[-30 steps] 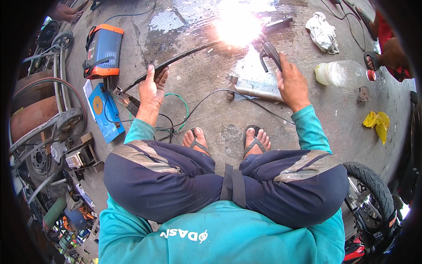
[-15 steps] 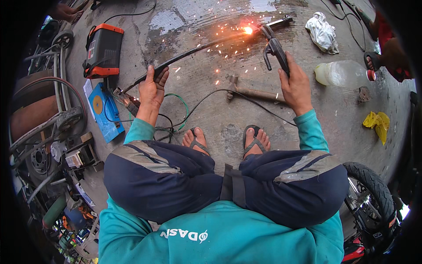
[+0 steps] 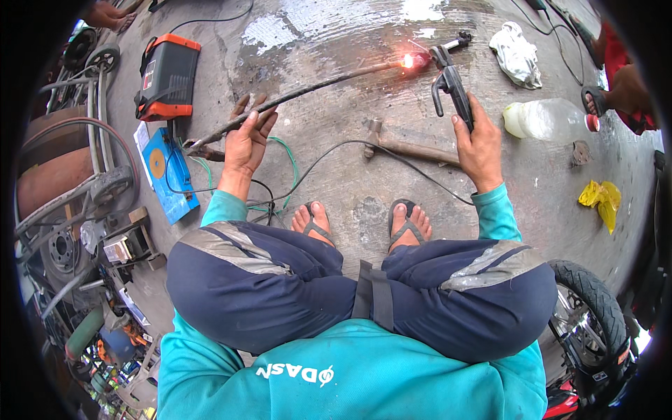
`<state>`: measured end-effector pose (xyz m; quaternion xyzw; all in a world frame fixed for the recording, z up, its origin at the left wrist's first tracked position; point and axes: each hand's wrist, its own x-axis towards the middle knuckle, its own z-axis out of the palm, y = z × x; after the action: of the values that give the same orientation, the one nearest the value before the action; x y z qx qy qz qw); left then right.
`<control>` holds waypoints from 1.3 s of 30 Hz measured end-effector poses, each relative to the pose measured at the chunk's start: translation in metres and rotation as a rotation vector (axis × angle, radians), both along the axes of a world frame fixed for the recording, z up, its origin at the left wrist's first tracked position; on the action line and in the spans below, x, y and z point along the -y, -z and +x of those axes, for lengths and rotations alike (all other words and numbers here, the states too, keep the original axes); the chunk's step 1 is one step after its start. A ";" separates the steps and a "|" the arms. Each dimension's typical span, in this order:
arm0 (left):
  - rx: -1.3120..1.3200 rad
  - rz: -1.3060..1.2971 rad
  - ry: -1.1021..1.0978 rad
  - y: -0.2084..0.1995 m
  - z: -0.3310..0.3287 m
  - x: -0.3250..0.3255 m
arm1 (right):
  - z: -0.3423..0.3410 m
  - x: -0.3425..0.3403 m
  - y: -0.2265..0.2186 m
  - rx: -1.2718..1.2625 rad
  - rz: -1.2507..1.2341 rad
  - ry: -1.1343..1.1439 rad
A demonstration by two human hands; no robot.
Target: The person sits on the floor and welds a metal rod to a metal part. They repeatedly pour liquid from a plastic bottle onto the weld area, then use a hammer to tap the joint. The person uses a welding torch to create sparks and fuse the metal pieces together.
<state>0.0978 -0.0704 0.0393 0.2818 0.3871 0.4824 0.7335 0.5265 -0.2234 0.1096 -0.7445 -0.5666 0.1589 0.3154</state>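
My left hand point(image 3: 243, 148) is closed around a long dark metal rod point(image 3: 315, 85) near its near-left end, which bears a bent piece. The rod slants up to the far right, where a bright red-orange glow point(image 3: 413, 61) sits on it. In my right hand point(image 3: 480, 150) is a black welding electrode holder point(image 3: 458, 92); its jaw end is beside the glow, and a thin electrode points at the rod. Below the rod lies a hammer point(image 3: 413, 148) with a wooden handle, under no hand. A green cable point(image 3: 288, 155) and a black cable point(image 3: 329, 150) run across the floor.
An orange-and-black welding machine point(image 3: 168, 77) and a blue case point(image 3: 166, 178) stand at left, beside a metal-framed cart point(image 3: 91, 140). To the right are a white cloth point(image 3: 516, 54), a plastic jug point(image 3: 549, 117), a yellow bag point(image 3: 600, 203) and a motorcycle wheel point(image 3: 595, 301). Another person's foot point(image 3: 593, 102) shows at far right.
The spray of flying sparks has gone, leaving a smaller glow. My right hand and the electrode holder have shifted slightly right and down. The left hand has turned on the rod.
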 end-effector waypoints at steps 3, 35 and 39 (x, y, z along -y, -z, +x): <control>0.003 0.038 0.053 -0.004 0.003 0.003 | 0.001 -0.002 -0.003 -0.024 0.008 0.029; -0.573 0.409 -0.565 -0.049 0.034 -0.089 | -0.004 -0.018 0.005 0.293 -0.099 -0.150; -0.642 0.463 -0.555 -0.059 0.037 -0.091 | -0.006 -0.016 0.011 0.293 -0.116 -0.144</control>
<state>0.1353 0.0204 0.0983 0.4584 0.5370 0.6221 0.3384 0.5205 -0.2072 0.0982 -0.7340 -0.6484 0.1033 0.1740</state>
